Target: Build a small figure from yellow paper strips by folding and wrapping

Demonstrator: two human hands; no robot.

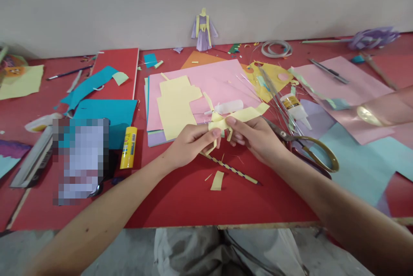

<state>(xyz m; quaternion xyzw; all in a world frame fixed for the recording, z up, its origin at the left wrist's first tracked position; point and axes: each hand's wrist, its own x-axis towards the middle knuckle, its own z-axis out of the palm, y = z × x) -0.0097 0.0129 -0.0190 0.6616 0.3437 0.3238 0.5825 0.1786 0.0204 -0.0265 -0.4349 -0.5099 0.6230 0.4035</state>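
Both my hands meet over the red table (180, 198) and pinch a small folded piece of yellow paper (237, 117). My left hand (190, 142) grips its left end with fingers closed. My right hand (254, 136) holds the right side, thumb on top, and a yellow strip sticks out toward the upper right. A striped stick (232, 167) lies on the table just under my hands. A yellow paper scrap (217, 180) lies below it.
Scissors with gold handles (309, 151) lie right of my right hand. A glue bottle (295, 108), a white bottle (229, 106), pink paper (219, 80), yellow cut paper (176, 106), a yellow glue stick (128, 147), teal sheets (106, 112) and a paper doll (203, 30) surround them.
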